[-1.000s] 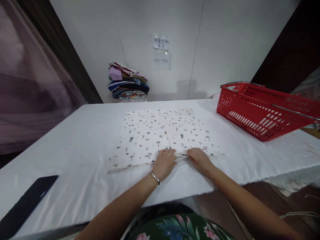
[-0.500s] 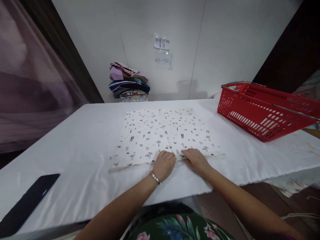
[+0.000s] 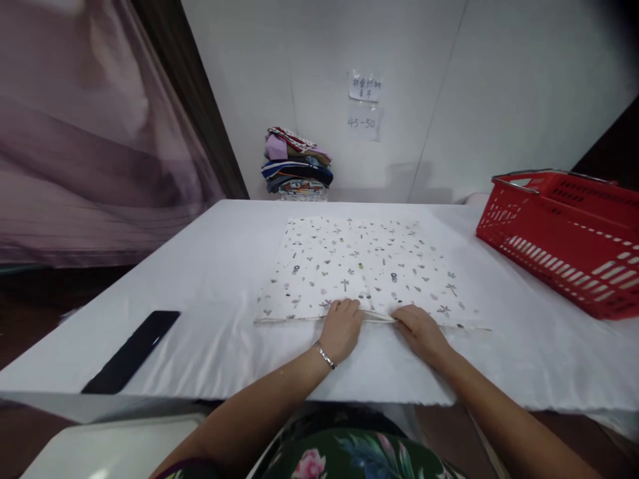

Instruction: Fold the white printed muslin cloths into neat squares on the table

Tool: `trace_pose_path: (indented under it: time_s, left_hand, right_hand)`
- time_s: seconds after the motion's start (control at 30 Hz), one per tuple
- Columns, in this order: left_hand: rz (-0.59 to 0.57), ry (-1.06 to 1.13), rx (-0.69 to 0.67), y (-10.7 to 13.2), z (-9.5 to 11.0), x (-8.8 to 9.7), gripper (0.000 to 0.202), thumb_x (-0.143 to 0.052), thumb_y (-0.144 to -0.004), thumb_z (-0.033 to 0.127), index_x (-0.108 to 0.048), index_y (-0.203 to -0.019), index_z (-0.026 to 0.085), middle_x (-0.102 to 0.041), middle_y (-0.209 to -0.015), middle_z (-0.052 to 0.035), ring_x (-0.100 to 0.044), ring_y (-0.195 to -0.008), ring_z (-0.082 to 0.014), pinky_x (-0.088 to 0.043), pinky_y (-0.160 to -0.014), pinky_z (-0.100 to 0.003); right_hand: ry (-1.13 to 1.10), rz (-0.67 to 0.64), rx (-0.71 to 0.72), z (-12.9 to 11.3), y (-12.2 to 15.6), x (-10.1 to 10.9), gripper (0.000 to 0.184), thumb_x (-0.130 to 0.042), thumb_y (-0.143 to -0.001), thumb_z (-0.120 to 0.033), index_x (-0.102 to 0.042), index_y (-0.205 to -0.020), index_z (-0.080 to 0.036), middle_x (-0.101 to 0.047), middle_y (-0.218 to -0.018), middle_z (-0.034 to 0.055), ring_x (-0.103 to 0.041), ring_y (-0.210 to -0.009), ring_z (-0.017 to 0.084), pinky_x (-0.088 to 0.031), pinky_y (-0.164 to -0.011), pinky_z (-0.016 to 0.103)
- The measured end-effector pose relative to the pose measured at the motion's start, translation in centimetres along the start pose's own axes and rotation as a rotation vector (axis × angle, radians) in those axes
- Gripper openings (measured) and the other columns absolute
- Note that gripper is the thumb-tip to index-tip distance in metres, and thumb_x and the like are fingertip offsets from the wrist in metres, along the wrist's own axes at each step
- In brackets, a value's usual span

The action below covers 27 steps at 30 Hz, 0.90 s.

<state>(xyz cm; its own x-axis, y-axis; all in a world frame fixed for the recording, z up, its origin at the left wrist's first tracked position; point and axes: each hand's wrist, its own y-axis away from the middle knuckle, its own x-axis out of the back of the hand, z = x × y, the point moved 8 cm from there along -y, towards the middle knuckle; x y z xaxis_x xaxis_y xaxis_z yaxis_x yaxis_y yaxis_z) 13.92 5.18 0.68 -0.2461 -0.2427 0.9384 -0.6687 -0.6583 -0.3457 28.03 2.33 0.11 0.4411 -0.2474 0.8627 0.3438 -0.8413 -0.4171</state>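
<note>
A white cloth printed with small dark and pink motifs [image 3: 364,266] lies flat on the white-covered table [image 3: 219,279]. My left hand [image 3: 342,326], with a bracelet on its wrist, rests on the cloth's near edge with curled fingers gripping it. My right hand [image 3: 422,329] sits a little to the right on the same edge, fingers pinched on the hem. The strip of hem between the two hands is slightly raised.
A red plastic basket [image 3: 564,233] stands at the table's right side. A stack of folded clothes [image 3: 297,163] sits at the back against the white wall, under two paper notes [image 3: 364,103]. A black flat object [image 3: 132,349] lies at the near left. A purplish curtain hangs left.
The view has swung to the left, so everything sits further right in the picture. Both hands stay on the cloth's near edge, the right one a little further from the left.
</note>
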Motion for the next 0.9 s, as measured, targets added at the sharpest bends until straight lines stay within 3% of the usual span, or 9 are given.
trace_pose_path:
  time_s: [0.37, 0.57, 0.9]
  left_hand:
    - [-0.032, -0.055, 0.153, 3.2, -4.8, 1.6, 0.013, -0.045, -0.079, 0.008, -0.055, -0.079, 0.015, -0.056, -0.106, -0.0073, -0.047, -0.100, -0.0212, -0.037, -0.084, -0.039]
    - [-0.017, -0.037, 0.123, 4.6, -5.8, 2.7, 0.019, -0.044, -0.077, 0.005, -0.057, -0.086, 0.015, -0.056, -0.106, -0.0075, -0.048, -0.100, -0.0210, -0.038, -0.083, -0.038]
    - [0.083, 0.051, -0.012, 5.5, -6.2, 3.9, 0.017, -0.046, -0.073, 0.004, -0.056, -0.079, 0.016, -0.058, -0.106, -0.0063, -0.048, -0.100, -0.0200, -0.035, -0.092, -0.039]
  right_hand:
    - [0.000, -0.037, -0.029, 0.6, 0.3, -0.5, 0.020, -0.039, -0.090, -0.025, -0.056, -0.099, -0.018, -0.061, -0.098, 0.0082, -0.054, -0.092, 0.021, -0.045, -0.080, 0.037]
    - [0.046, -0.047, 0.007, 0.2, 0.3, -0.6, 0.021, -0.039, -0.090, -0.024, -0.056, -0.100, -0.018, -0.061, -0.100, 0.0083, -0.054, -0.093, 0.021, -0.046, -0.080, 0.036]
    - [0.180, -0.011, 0.093, -1.7, 0.0, -0.5, 0.023, -0.041, -0.089, -0.020, -0.058, -0.104, -0.016, -0.058, -0.105, 0.0114, -0.052, -0.096, 0.023, -0.044, -0.080, 0.038]
